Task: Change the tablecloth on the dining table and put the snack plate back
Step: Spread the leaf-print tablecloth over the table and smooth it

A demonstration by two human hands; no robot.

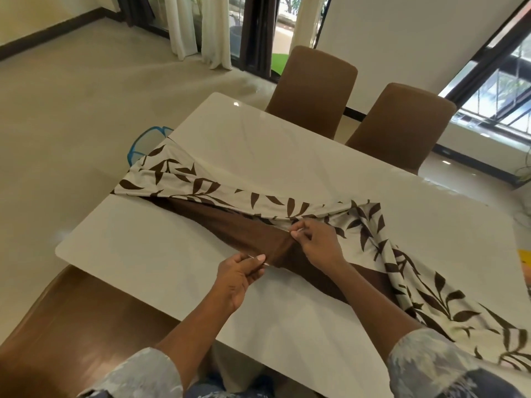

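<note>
As the tablecloth (275, 202) lies bunched in a long diagonal strip over the white glossy dining table (258, 133), both hands hold it near the middle of the near side. The cloth is cream with dark brown leaves and has a plain brown part. It runs from the far left edge of the table, where one end hangs over, to the near right edge, where it falls off the table.

The left hand (241, 271) pinches the brown part between the thumb and curled fingers, close to the near edge. The right hand (316, 242) is just beside it, a little farther and to the right — its thumb and fingers pinch a fold where the brown part meets the leaf pattern.

A far chair (310, 87) and a second far chair (402, 122), both brown, stand at the far side, and a near chair (71, 326) is at the near left. Behind the far left end of the cloth a blue-rimmed object (143, 139) shows — maybe a basket, as it is mostly hidden. A small yellow thing (523, 258) sits at the right edge of the view.
</note>
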